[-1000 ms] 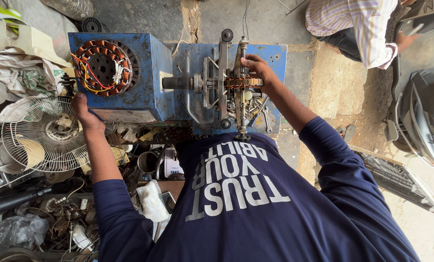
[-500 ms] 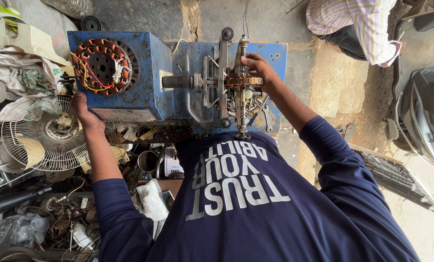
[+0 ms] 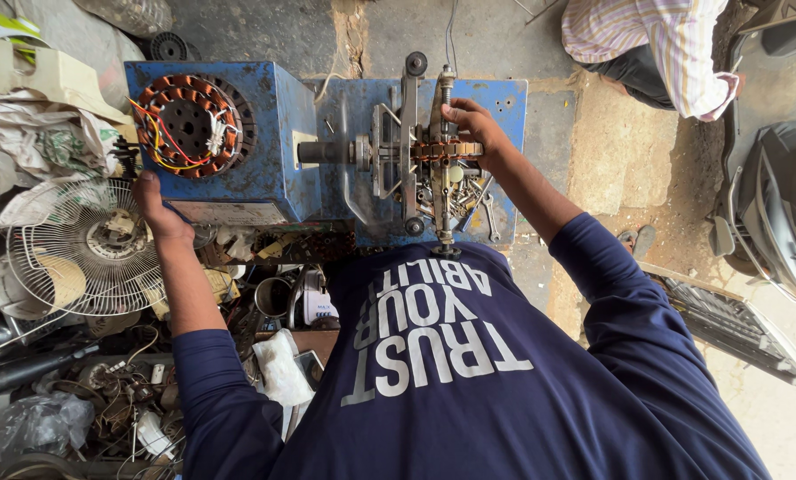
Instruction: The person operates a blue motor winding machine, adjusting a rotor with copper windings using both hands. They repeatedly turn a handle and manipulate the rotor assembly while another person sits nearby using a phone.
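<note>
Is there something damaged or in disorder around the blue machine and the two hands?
Yes. A wire fan guard lies detached beside the left hand, among loose scrap parts. Coloured wires hang loosely out of the copper-wound stator on the blue machine. The right hand grips the winding former; nothing there looks broken.

Bare concrete floor (image 3: 593,151) lies open at three o'clock of the blue winding machine (image 3: 273,142); a fan guard (image 3: 87,249) and scrap clutter (image 3: 104,391) crowd its seven o'clock side.

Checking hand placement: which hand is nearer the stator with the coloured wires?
Left. The left hand rests at the blue machine's edge just below the stator; the right hand grips the winding frame farther away.
</note>
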